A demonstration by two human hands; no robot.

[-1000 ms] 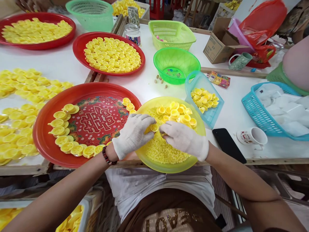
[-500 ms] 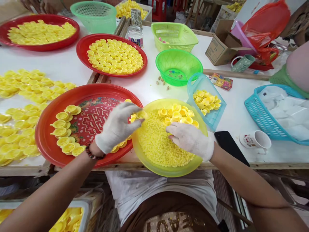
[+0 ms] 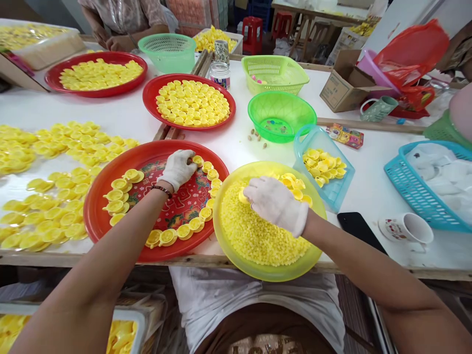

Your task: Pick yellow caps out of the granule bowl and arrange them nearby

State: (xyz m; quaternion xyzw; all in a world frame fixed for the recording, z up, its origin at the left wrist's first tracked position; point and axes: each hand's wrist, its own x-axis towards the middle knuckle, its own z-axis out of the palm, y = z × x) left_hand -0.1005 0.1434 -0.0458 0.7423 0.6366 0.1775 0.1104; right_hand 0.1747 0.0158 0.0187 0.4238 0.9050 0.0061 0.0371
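My left hand [image 3: 179,169], in a white glove, reaches over the large red tray [image 3: 96,206]. Its closed fingertips are at a small yellow plastic cup [image 3: 198,160] at the upper end of a curved row along the tray's rim. My right hand [image 3: 275,202], also gloved, is over the yellow bowl [image 3: 239,263]. A yellow cup [image 3: 242,195] shows at its fingertips, partly hidden by the glove. Small yellow granules [image 3: 254,236] fill much of the bowl. More yellow cups [image 3: 293,184] lie on them at the upper right.
Right of the bowl are a light-blue scoop [image 3: 334,196] of cups, a black phone [image 3: 359,231] and a mug [image 3: 405,228]. A green basin [image 3: 282,130] stands behind. Two more red trays [image 3: 230,118] hold cups. Loose cups [image 3: 55,211] spread at left. Another person [image 3: 123,24] sits across.
My left hand has gone from the bowl's edge to the tray's far side with a cup. My right hand has moved left from the cup pile, over the granules. The view has shifted.
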